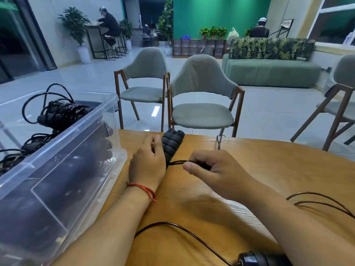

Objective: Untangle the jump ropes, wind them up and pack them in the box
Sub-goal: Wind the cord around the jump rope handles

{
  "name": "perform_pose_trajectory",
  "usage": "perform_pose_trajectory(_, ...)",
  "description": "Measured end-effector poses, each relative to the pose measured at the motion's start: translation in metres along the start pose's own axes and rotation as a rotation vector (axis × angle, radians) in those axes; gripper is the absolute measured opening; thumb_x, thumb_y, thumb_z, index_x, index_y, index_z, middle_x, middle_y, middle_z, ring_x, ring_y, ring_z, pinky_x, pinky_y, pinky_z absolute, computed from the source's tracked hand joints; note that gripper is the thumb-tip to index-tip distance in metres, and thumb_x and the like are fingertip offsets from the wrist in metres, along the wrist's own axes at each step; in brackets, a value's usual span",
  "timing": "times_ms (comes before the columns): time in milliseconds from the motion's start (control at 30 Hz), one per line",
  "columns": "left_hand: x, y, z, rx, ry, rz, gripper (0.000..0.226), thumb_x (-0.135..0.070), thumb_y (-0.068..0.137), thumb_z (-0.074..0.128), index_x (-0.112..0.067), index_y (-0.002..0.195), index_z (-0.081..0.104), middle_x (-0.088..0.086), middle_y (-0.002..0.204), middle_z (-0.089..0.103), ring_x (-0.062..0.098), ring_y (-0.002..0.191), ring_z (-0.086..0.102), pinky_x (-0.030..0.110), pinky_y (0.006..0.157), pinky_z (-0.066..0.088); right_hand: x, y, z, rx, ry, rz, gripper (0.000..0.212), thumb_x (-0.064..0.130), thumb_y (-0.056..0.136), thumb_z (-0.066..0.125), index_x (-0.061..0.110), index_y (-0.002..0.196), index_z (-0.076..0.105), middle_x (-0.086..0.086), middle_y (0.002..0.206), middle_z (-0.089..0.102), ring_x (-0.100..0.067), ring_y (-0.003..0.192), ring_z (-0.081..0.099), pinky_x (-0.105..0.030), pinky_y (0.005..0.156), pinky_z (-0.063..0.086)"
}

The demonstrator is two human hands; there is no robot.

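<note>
Two black ridged jump-rope handles (pixel 171 144) lie side by side on the wooden table (pixel 269 169). My left hand (pixel 148 161) curls around their near end. My right hand (pixel 215 169) pinches the thin black rope (pixel 178 162) that runs out from those handles. Loose rope (pixel 192 236) trails across the table's near side to another black handle (pixel 255 259) at the bottom edge. More loops of rope (pixel 322 202) lie at the right. A clear plastic box (pixel 63 150) on the left holds several wound black jump ropes (pixel 61 114).
Two grey chairs with wooden frames (pixel 201 104) stand just beyond the table's far edge, and a third (pixel 342 96) at the right. A green sofa (pixel 269 73), plants and seated people are far back in the room.
</note>
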State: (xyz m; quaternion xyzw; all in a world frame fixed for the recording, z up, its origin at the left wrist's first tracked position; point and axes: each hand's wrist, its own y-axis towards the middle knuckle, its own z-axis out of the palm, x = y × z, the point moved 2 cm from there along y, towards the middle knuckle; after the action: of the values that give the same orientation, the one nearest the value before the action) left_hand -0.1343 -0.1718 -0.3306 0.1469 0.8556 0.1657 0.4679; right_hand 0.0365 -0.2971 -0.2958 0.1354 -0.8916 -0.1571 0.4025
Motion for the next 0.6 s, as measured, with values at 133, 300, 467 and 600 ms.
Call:
perform_pose_trajectory(133,-0.017,-0.013,0.007,0.184,0.099,0.177,0.037,-0.056,0.110,0.032,-0.039,0.102,0.064,-0.013,0.082,0.063,0.005,0.079,0.062,0.030,0.061,0.051,0.002,0.006,0.000,-0.120,-0.114,-0.081,0.021,0.038,0.105,0.066,0.028,0.087,0.068,0.012,0.070,0.059,-0.015,0.066,0.057,-0.031,0.058,0.043)
perform_pose_trajectory(300,-0.036,-0.032,0.008,0.454,-0.104,0.339,0.055,-0.058,0.111,0.023,-0.033,0.099,0.070,-0.010,0.080,0.067,0.005,0.079,0.066,0.033,0.063,0.055,-0.009,0.012,-0.024,-0.359,-0.275,-0.035,0.024,0.051,0.098,0.070,0.029,0.090,0.074,0.016,0.076,0.061,-0.010,0.072,0.059,-0.023,0.063,0.045)
perform_pose_trajectory(467,-0.042,-0.037,0.005,0.710,-0.018,0.572,0.049,-0.070,0.093,0.058,-0.032,0.123,0.059,-0.012,0.095,0.065,0.008,0.082,0.064,0.039,0.069,0.056,-0.029,0.011,-0.042,-0.172,0.046,0.361,0.037,0.058,0.084,0.082,0.024,0.071,0.079,0.005,0.056,0.057,-0.011,0.050,0.044,-0.025,0.051,0.036)
perform_pose_trajectory(600,-0.048,-0.041,0.006,0.683,0.119,0.627,0.095,-0.067,0.077,0.082,-0.039,0.147,0.023,-0.013,0.120,0.064,0.008,0.097,0.069,0.028,0.082,0.060,-0.030,0.009,-0.050,-0.149,0.160,0.476,0.043,0.058,0.083,0.082,0.017,0.072,0.080,-0.005,0.065,0.064,-0.009,0.064,0.054,-0.025,0.065,0.041)
